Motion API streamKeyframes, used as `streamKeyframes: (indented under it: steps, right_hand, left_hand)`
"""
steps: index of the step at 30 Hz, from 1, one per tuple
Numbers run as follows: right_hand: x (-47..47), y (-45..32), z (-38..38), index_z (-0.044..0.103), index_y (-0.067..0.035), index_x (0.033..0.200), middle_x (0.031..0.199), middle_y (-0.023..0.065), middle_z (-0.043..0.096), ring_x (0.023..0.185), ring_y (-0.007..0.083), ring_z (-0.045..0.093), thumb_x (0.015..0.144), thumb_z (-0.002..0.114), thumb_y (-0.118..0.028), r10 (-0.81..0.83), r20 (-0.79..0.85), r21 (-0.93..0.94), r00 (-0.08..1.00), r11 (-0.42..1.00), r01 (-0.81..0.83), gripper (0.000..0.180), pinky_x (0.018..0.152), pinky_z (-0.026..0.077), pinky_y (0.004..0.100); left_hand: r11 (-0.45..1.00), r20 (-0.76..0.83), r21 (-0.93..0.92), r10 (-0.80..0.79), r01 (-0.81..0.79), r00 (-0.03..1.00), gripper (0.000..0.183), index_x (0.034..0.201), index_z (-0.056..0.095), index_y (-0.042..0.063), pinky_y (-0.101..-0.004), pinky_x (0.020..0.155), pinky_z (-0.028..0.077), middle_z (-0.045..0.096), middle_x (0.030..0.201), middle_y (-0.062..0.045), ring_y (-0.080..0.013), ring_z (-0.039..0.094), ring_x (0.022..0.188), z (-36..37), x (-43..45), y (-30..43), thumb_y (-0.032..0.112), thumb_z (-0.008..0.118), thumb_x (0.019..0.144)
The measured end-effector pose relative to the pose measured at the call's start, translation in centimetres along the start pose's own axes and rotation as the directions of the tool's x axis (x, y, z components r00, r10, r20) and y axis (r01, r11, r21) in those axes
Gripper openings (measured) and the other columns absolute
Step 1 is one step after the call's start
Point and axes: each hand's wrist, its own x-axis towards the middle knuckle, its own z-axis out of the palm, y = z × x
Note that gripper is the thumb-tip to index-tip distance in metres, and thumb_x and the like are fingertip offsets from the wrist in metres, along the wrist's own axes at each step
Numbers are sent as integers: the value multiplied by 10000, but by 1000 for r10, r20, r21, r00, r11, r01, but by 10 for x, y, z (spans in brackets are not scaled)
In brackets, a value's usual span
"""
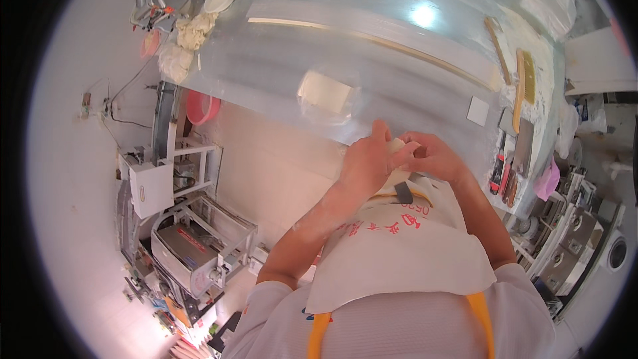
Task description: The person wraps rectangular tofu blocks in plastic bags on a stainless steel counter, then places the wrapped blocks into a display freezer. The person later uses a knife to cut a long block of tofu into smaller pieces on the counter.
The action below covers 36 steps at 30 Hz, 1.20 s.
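Observation:
At the front edge of the metal worktable (408,85), just before my apron (398,254), both hands are together on a pale, dough-like piece (396,145). My left hand (366,159) grips it from the left, thumb and fingers curled around it. From the other side, the fingertips of my right hand (432,156) pinch it. My fingers hide much of its shape. Beyond my left hand, a stack of pale, flat rectangular sheets (326,92) lies on clear plastic on the tabletop.
A long pale strip (374,39) crosses the table. On the right lie a bench brush (523,80), a wooden stick (498,50), a white scraper (477,110), a cleaver (523,147) and several knives. Dough lumps (195,30) sit at the left end. Machinery (199,249) stands lower left.

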Motion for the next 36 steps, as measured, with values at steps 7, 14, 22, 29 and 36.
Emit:
streamKeyframes:
  steps: [7, 14, 22, 29, 36]
  right_hand:
    - [26, -44, 37, 675, 18, 1201, 956, 94, 724, 832, 136, 645, 898, 827, -173, -69, -267, -484, 961, 872, -71, 389, 784, 540, 321]
    - [46, -53, 50, 676, 26, 1189, 796, 157, 653, 653, 239, 585, 876, 826, -185, -159, -485, -746, 860, 588, -313, 406, 655, 490, 375]
    - [73, -59, 67, 689, 19, 1180, 773, 161, 657, 650, 245, 612, 866, 823, -221, -126, -478, -741, 869, 589, -322, 417, 643, 487, 381]
    - [89, -81, 77, 685, 29, 1194, 953, 119, 734, 806, 166, 669, 898, 819, -198, -188, -393, -649, 900, 751, -126, 395, 755, 534, 339]
    - [146, -78, 48, 675, 33, 1244, 1116, 81, 732, 1011, 170, 683, 963, 769, -264, 58, -201, -210, 978, 973, -100, 420, 916, 548, 351]
  left_hand:
    - [978, -729, 144, 0, 153, 685, 451, 1260, 517, -13, -476, 918, 499, 605, 1209, -231, -372, 607, 1130, -20, 66, -183, 146, 744, 905]
    - [917, -662, 343, 83, 202, 745, 515, 1325, 522, 1, -558, 997, 436, 556, 1275, -204, -428, 542, 1184, -15, 101, -247, 68, 689, 843]
    - [994, -651, 95, 18, 58, 759, 301, 1206, 605, 4, -400, 897, 502, 638, 1081, -125, -322, 631, 1040, -40, 130, -282, 69, 653, 916]
    - [743, -722, -643, -506, -188, 472, 183, 1132, 654, 6, -375, 951, 494, 664, 1088, -104, -223, 633, 1018, -68, 68, -196, 103, 592, 989]
    - [-624, 127, -764, 102, 162, 987, 679, 1553, 400, -54, -457, 1184, 419, 545, 1520, -154, -277, 509, 1432, -23, 41, -134, 463, 487, 1122]
